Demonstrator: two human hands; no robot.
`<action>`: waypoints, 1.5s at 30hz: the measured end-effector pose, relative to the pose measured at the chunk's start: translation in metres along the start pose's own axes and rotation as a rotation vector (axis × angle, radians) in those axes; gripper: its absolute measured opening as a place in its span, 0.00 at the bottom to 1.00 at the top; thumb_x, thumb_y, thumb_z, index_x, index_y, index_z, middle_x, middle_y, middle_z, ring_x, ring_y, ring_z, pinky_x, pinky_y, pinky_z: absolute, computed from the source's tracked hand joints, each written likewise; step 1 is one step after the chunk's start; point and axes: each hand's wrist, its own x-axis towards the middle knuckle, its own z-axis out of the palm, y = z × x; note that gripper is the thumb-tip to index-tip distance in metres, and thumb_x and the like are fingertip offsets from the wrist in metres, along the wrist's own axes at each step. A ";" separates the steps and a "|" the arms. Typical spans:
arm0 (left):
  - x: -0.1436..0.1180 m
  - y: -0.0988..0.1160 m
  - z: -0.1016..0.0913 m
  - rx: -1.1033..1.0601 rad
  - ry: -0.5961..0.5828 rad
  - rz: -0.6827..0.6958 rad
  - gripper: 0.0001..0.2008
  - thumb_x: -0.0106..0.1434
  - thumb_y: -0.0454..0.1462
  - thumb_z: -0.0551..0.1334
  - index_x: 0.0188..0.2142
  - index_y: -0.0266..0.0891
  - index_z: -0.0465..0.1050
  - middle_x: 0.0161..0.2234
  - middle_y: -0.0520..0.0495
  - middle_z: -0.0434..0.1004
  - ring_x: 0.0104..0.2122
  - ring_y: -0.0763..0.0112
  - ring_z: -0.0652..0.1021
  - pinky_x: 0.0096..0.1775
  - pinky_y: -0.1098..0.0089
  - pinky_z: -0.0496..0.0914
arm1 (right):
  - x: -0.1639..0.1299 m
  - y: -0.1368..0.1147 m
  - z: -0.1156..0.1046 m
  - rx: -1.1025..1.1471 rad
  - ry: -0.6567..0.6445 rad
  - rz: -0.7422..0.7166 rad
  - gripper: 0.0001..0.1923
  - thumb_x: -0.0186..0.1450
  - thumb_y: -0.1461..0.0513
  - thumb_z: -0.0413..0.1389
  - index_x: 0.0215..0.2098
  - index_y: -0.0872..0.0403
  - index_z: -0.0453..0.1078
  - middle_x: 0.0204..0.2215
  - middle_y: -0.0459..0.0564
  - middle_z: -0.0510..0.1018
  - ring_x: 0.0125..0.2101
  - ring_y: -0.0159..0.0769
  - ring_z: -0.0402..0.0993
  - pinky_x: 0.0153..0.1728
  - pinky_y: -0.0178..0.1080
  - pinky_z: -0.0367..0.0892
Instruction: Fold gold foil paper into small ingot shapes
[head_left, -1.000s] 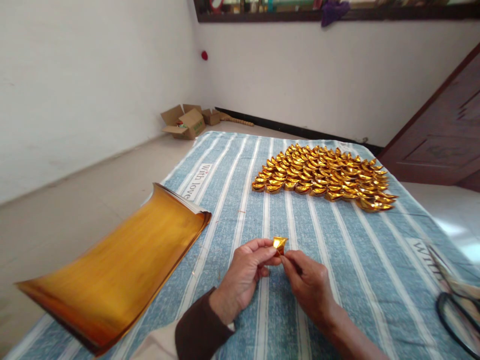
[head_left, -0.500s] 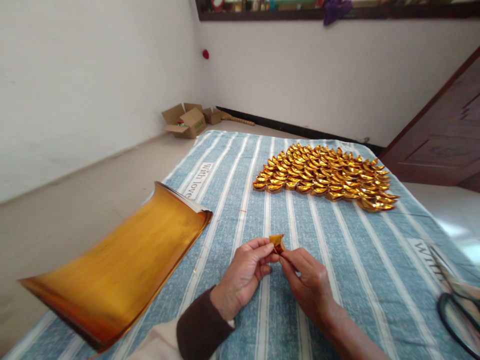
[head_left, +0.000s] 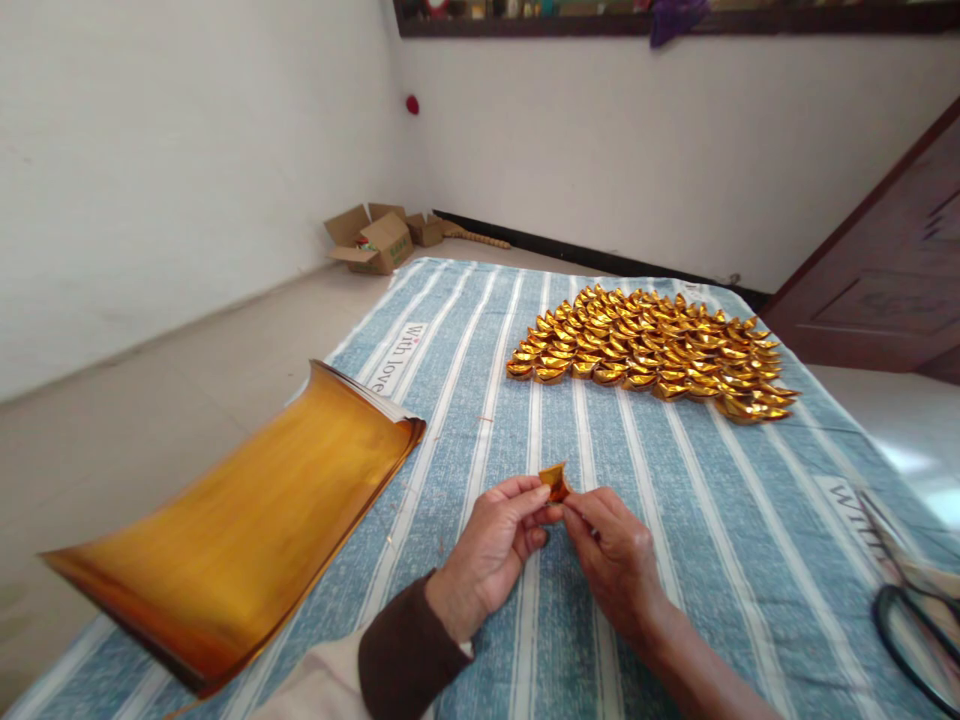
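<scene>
Between the fingertips of both hands is a small folded piece of gold foil paper, held a little above the cloth. My left hand pinches its left side between thumb and fingers. My right hand pinches its lower right edge, with the fingers curled. The lower part of the piece is hidden by the fingertips. To the left lies a stack of large gold paper sheets, curled up at its ends. Farther back on the right, many folded gold paper ingots stand packed together in rows.
Black-handled scissors lie at the right edge. A blue-and-white striped cloth covers the table. Open cardboard boxes sit on the floor beyond, by the wall. A brown wooden door stands at right.
The upper part of the gold paper piece tilts slightly more upright between the fingers. Both hands keep nearly the same place and grip.
</scene>
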 end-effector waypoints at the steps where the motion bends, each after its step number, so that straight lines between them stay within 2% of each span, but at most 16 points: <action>1: 0.000 0.000 0.000 -0.001 0.003 -0.005 0.02 0.59 0.28 0.64 0.33 0.32 0.74 0.29 0.47 0.78 0.24 0.78 0.78 0.21 0.82 0.67 | 0.001 0.000 0.000 0.010 0.000 0.007 0.11 0.68 0.63 0.49 0.33 0.53 0.73 0.24 0.46 0.70 0.24 0.30 0.67 0.28 0.34 0.64; 12: -0.001 0.002 0.003 0.012 0.023 -0.034 0.03 0.60 0.27 0.62 0.31 0.32 0.73 0.27 0.47 0.78 0.23 0.77 0.79 0.19 0.82 0.66 | 0.004 0.000 0.001 0.168 0.026 0.077 0.10 0.67 0.62 0.51 0.27 0.53 0.67 0.25 0.46 0.71 0.27 0.31 0.68 0.25 0.32 0.65; 32: -0.002 0.001 0.004 0.002 0.030 -0.071 0.05 0.60 0.25 0.62 0.31 0.31 0.75 0.26 0.46 0.78 0.23 0.77 0.79 0.19 0.83 0.63 | 0.006 0.003 0.003 0.277 0.029 0.168 0.10 0.65 0.60 0.52 0.28 0.54 0.71 0.27 0.48 0.74 0.28 0.32 0.71 0.24 0.33 0.66; 45: -0.002 -0.002 0.004 0.028 0.041 -0.062 0.05 0.56 0.25 0.64 0.27 0.32 0.74 0.23 0.48 0.77 0.23 0.77 0.78 0.19 0.83 0.61 | 0.006 0.003 0.003 0.339 0.030 0.224 0.10 0.64 0.60 0.53 0.27 0.54 0.71 0.27 0.47 0.74 0.28 0.33 0.71 0.24 0.32 0.65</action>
